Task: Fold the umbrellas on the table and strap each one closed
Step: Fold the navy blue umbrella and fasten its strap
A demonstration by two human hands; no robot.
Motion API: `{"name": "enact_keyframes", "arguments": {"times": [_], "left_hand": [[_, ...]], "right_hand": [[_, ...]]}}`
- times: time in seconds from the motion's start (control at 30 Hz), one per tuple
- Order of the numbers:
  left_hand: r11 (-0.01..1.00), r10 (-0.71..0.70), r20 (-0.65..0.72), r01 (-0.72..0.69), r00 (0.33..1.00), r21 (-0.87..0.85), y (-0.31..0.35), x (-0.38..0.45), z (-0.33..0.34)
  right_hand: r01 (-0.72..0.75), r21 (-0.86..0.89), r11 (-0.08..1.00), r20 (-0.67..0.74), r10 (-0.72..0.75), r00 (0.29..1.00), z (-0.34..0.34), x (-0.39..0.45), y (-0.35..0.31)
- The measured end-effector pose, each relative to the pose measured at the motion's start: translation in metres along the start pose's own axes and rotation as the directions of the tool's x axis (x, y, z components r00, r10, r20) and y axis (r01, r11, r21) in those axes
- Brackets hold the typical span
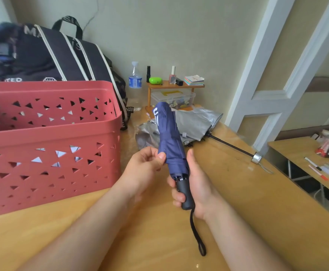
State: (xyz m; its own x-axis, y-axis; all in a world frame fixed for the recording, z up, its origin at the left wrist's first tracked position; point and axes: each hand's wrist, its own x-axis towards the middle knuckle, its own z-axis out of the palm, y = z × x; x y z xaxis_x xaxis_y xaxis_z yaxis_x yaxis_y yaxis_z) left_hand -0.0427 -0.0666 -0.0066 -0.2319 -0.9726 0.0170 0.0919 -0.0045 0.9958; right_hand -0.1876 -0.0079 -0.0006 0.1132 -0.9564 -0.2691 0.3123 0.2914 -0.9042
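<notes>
Your right hand (196, 189) is wrapped round the black handle (185, 196) of the navy umbrella (169, 141) at centre frame, thumb up along the fabric, which keeps the shaft steady and tilted up-left so the canopy faces you. Your left hand (147, 167) pinches the folded cloth at its lower edge w/ thumb and fingertips, prob. to gather the pleats tight before the strap goes round (I can't make out the strap itself from here). The wrist loop (197, 237) dangles free below the handle, over the table (257, 202). Behind the navy one, centre-right, the silver umbrella (197, 122) lies on the table w/ its canopy loose and crumpled and its shaft sticking out toward the right, silver cap at the end — so that one looks not yet folded. The red basket (52, 137) fills the left side, just beside your left hand, likely where finished ones go, though that's a guess. Navy one looks nearly done; next you need the wrap closed and fastened.
</notes>
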Motion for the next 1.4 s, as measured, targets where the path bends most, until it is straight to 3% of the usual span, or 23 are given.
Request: {"name": "enact_keyframes", "arguments": {"times": [0.13, 0.3, 0.37, 0.47, 0.53, 0.7, 0.9, 1.03, 1.1, 1.2, 1.27, 1.4], "left_hand": [[0.999, 0.026, 0.034, -0.027, 0.999, 0.036, -0.001, -0.002, 0.007], [1.0, -0.005, 0.076, 0.003, 0.997, 0.028, 0.003, -0.008, 0.004], [0.999, -0.018, 0.047, 0.019, 0.999, -0.034, 0.006, -0.008, 0.003], [0.996, 0.091, -0.047, -0.092, 0.995, -0.022, 0.017, -0.009, 0.003], [0.984, 0.166, -0.002, -0.166, 0.986, 0.072, 0.023, -0.012, 0.007], [0.962, 0.182, 0.082, -0.195, 0.98, 0.189, 0.021, -0.014, 0.014], [0.967, 0.184, 0.115, -0.201, 0.976, 0.156, 0.014, -0.017, 0.015], [0.985, 0.109, 0.177, -0.13, 0.978, 0.112, 0.017, -0.014, 0.012], [0.982, 0.111, 0.104, -0.125, 0.988, 0.144, 0.017, -0.011, 0.011], [0.94, 0.242, -0.043, -0.224, 0.969, 0.257, 0.018, -0.01, 0.01], [0.904, 0.28, -0.017, -0.257, 0.96, 0.342, 0.02, -0.011, 0.011], [0.935, 0.197, -0.017, -0.182, 0.98, 0.304, 0.022, -0.01, 0.011]], "right_hand": [[0.088, -0.028, 0.996, -0.099, -0.091, 0.991, 0.0, 0.0, -0.004], [0.105, -0.082, 0.991, -0.061, -0.11, 0.992, -0.005, -0.002, -0.002], [0.131, -0.084, 0.988, -0.047, -0.135, 0.99, -0.005, -0.005, 0.002], [0.199, -0.079, 0.977, -0.067, -0.205, 0.977, -0.006, -0.009, 0.007], [0.254, -0.093, 0.963, -0.079, -0.262, 0.962, -0.007, -0.011, 0.009], [0.335, -0.17, 0.927, -0.102, -0.355, 0.929, -0.009, -0.011, 0.008], [0.336, -0.169, 0.926, -0.067, -0.351, 0.934, -0.012, -0.01, 0.006], [0.348, -0.208, 0.914, -0.078, -0.37, 0.926, -0.015, -0.011, 0.006], [0.368, -0.289, 0.884, -0.115, -0.413, 0.903, -0.017, -0.009, 0.007], [0.385, -0.456, 0.802, -0.169, -0.503, 0.848, -0.017, -0.009, 0.01], [0.361, -0.562, 0.744, -0.175, -0.533, 0.828, -0.015, -0.01, 0.012], [0.433, -0.595, 0.677, -0.075, -0.583, 0.809, -0.014, -0.011, 0.013]]}}
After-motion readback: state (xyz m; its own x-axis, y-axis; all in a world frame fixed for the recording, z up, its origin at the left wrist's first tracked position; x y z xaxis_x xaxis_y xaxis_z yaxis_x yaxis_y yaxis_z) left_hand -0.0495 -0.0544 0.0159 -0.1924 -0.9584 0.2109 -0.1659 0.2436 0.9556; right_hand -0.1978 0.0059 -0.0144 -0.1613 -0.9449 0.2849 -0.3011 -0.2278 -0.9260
